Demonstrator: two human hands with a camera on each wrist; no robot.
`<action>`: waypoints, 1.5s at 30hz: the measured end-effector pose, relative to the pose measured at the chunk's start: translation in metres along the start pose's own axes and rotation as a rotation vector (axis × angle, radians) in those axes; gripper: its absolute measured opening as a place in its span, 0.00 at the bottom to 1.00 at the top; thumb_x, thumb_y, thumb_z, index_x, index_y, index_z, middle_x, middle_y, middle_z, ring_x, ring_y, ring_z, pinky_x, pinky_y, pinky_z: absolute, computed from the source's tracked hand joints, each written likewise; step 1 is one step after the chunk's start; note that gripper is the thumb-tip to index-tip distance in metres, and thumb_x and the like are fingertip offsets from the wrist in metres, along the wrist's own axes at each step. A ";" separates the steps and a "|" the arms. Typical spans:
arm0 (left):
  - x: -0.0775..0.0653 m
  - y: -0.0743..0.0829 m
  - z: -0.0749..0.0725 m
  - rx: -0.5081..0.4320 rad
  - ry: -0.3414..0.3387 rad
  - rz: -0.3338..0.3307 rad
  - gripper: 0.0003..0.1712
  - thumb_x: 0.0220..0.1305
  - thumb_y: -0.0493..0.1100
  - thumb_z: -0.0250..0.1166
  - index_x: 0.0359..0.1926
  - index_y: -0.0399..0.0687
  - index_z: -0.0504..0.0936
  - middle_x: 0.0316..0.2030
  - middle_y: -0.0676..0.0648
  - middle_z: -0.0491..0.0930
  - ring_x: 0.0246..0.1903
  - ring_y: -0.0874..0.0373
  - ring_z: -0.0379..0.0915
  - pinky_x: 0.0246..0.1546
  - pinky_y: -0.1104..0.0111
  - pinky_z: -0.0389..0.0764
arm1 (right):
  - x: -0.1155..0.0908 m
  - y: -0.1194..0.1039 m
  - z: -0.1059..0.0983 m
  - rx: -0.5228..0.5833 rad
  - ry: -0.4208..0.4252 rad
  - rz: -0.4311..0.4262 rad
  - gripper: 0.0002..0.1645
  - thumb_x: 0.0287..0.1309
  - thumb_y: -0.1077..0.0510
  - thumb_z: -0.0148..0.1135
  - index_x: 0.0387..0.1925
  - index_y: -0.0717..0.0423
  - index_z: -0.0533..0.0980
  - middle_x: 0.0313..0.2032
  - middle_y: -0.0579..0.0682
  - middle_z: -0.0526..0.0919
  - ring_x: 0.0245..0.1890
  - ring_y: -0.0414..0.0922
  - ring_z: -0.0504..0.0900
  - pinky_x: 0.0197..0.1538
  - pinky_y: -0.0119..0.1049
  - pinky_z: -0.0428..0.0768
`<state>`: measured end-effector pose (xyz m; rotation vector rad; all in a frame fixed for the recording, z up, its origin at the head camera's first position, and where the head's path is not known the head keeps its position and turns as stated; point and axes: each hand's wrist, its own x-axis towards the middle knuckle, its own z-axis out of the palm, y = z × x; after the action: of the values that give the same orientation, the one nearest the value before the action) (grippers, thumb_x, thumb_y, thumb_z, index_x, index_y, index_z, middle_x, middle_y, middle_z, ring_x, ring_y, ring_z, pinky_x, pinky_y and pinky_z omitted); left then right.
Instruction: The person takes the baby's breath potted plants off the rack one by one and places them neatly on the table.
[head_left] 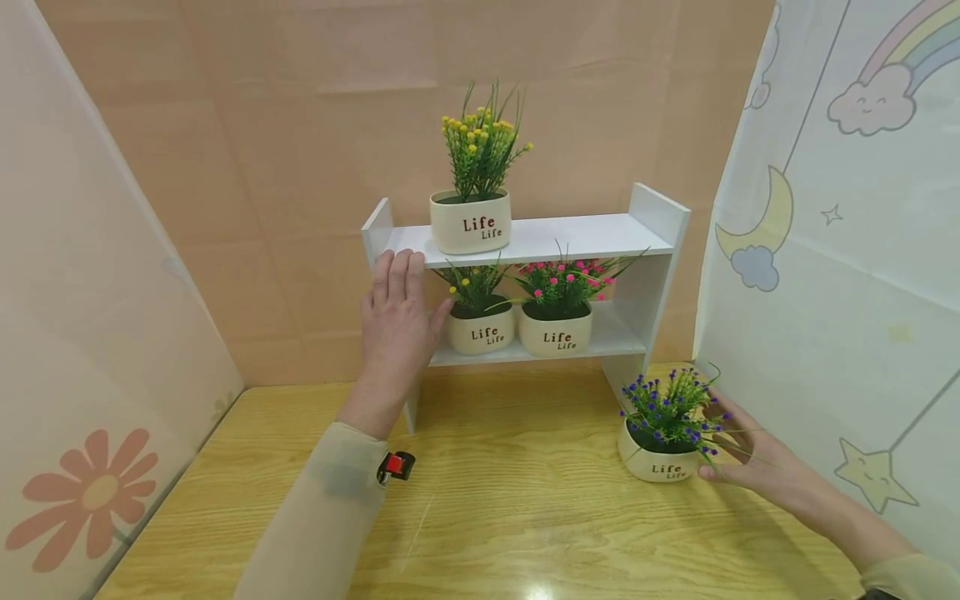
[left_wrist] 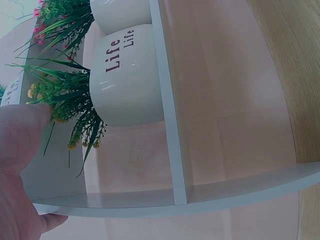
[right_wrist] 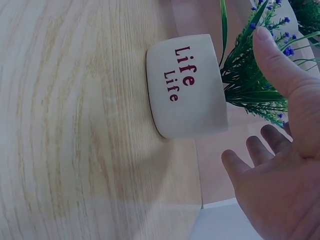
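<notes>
My left hand [head_left: 396, 321] rests at the upper left corner of a white two-tier shelf [head_left: 577, 237], its fingers fairly straight. In the left wrist view, the thumb side of that hand [left_wrist: 20, 145] lies near yellow flowers in a cream pot [left_wrist: 127, 77]. On the table, right of the shelf's foot, stands a cream pot [head_left: 660, 462] with purple flowers [head_left: 671, 408]. My right hand [head_left: 757, 454] is beside it, thumb and fingers spread. From the right wrist, the hand [right_wrist: 285, 175] appears apart from the pot's wall [right_wrist: 187, 107].
A pot with yellow flowers [head_left: 471, 225] stands on the top tier. Below it are a second yellow-flowered pot [head_left: 482, 333] and a pink-flowered one [head_left: 555, 333]. Printed cloth walls [head_left: 847, 275] flank the wooden table [head_left: 510, 508].
</notes>
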<state>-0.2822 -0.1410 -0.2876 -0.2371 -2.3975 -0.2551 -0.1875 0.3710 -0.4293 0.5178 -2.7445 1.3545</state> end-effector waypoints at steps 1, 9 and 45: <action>0.000 0.000 0.000 0.000 -0.002 -0.001 0.48 0.80 0.61 0.67 0.83 0.45 0.52 0.81 0.42 0.53 0.84 0.43 0.38 0.70 0.41 0.69 | 0.000 -0.001 0.000 0.006 -0.003 -0.003 0.73 0.64 0.67 0.78 0.90 0.53 0.35 0.75 0.73 0.61 0.72 0.76 0.69 0.58 0.20 0.73; 0.000 -0.001 0.000 0.013 -0.011 -0.003 0.48 0.80 0.62 0.67 0.82 0.45 0.51 0.80 0.42 0.52 0.84 0.43 0.38 0.70 0.40 0.70 | 0.000 -0.007 -0.004 0.063 -0.041 -0.012 0.71 0.68 0.69 0.73 0.91 0.49 0.33 0.80 0.81 0.50 0.71 0.88 0.58 0.58 0.25 0.78; 0.000 0.000 -0.002 0.006 -0.022 -0.009 0.48 0.80 0.61 0.66 0.83 0.45 0.51 0.81 0.42 0.51 0.84 0.43 0.37 0.71 0.41 0.69 | 0.040 -0.096 -0.036 0.116 -0.047 -0.251 0.65 0.71 0.76 0.66 0.91 0.44 0.38 0.88 0.46 0.50 0.72 0.20 0.65 0.64 0.19 0.73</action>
<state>-0.2809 -0.1414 -0.2866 -0.2283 -2.4217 -0.2506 -0.1995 0.3338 -0.3270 0.8773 -2.5378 1.4581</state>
